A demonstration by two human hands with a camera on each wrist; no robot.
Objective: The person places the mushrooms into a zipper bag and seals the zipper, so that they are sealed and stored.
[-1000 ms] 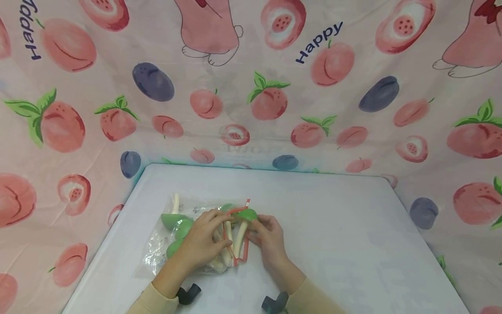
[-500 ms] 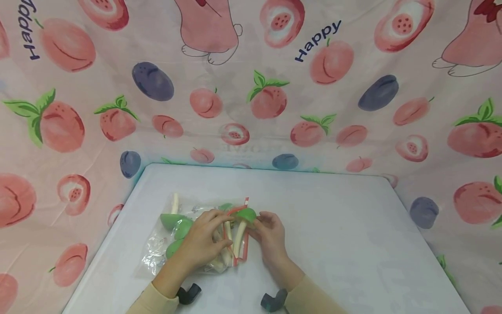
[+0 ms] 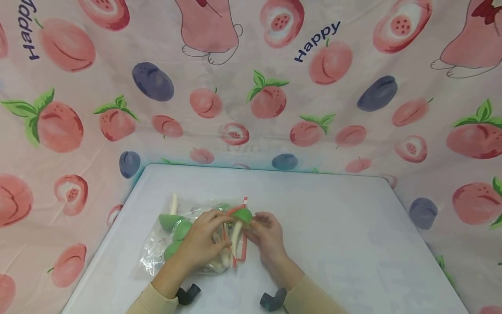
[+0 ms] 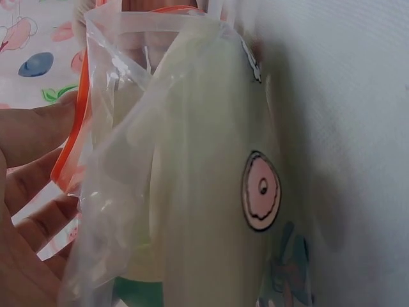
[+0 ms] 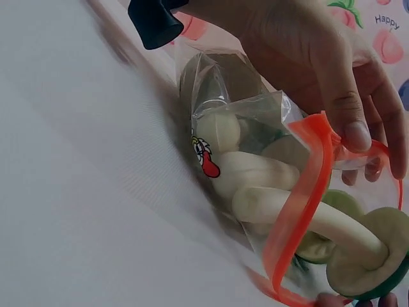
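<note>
A clear zip bag with a red-orange zip edge lies on the table, holding several toy mushrooms with green caps and pale stems. My left hand holds the bag's mouth apart at the zip edge; its thumb lies on that edge in the right wrist view. My right hand pinches one mushroom by its green cap at the mouth, and only its fingertips show in the right wrist view. That mushroom's stem points into the bag. In the left wrist view, the bag's plastic partly covers the stems inside.
The white table runs to a fruit-printed cloth at the back and sides. Dark camera mounts sit at both wrists near the front. One pale stem stands out at the bag's far left corner.
My right hand has shifted slightly left, and the mushroom it pinches has slid a little farther into the bag's mouth. The left hand stays in nearly the same place on the bag.
</note>
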